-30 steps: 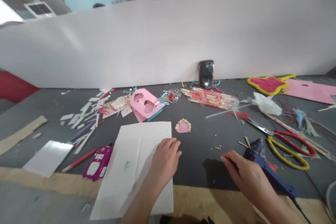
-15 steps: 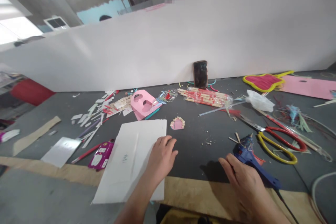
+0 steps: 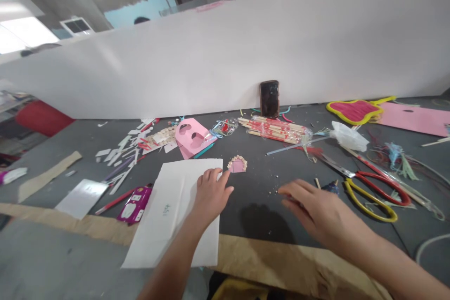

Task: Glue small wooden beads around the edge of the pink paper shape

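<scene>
My left hand [image 3: 210, 192] lies flat with fingers stretched out on the right part of a white paper sheet [image 3: 175, 206]. Its fingertips are just short of a small pink piece edged with beads [image 3: 237, 164]. My right hand [image 3: 314, 208] hovers over the dark table [image 3: 256, 206], fingers extended and apart, holding nothing. Its fingertips are close to a few tiny loose beads [image 3: 274, 191]. Behind this hand, the blue glue gun [image 3: 330, 187] shows only at its tip.
Red and yellow scissors [image 3: 372, 187] lie to the right. A bundle of sticks [image 3: 276, 130], a pink cut-out card [image 3: 191, 137], a phone [image 3: 269, 98] leaning on the white partition [image 3: 225, 56], paper scraps [image 3: 126, 150] and a magenta pack [image 3: 135, 204] surround the sheet.
My right hand has moved left and forward, away from the glue gun, and now covers most of it. My left hand has slid forward on the paper toward the beaded piece.
</scene>
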The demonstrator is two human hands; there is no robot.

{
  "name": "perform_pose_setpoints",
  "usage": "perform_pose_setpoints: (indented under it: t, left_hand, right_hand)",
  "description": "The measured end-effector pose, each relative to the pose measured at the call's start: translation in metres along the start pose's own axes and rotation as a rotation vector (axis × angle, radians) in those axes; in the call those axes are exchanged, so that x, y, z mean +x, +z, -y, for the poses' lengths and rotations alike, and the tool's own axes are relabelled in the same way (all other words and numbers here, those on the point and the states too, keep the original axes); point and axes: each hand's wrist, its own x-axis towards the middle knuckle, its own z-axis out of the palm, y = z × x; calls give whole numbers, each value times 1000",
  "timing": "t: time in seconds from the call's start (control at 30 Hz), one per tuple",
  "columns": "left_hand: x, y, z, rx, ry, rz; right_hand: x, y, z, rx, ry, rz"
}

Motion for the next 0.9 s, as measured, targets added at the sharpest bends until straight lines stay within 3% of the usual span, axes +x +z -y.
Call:
perform_pose_setpoints:
  t: [0.13, 0.27, 0.4, 0.63, 0.9]
  left_hand:
    - [1, 8, -4, -74, 39, 10]
    - [1, 22, -9, -133, 51, -31]
    - [3, 27, -8, -166, 44, -52]
    - [6, 25, -5, -258, 37, -14]
    - [5, 24, -3, -296, 41, 8]
  right_hand:
    - [55, 1, -16, -23, -1, 26]
    - [109, 33, -26, -29, -39, 52]
    - [146, 67, -30, -56, -55, 84]
    - [173, 98, -42, -97, -80, 155]
    - [177, 108, -44, -107, -77, 164]
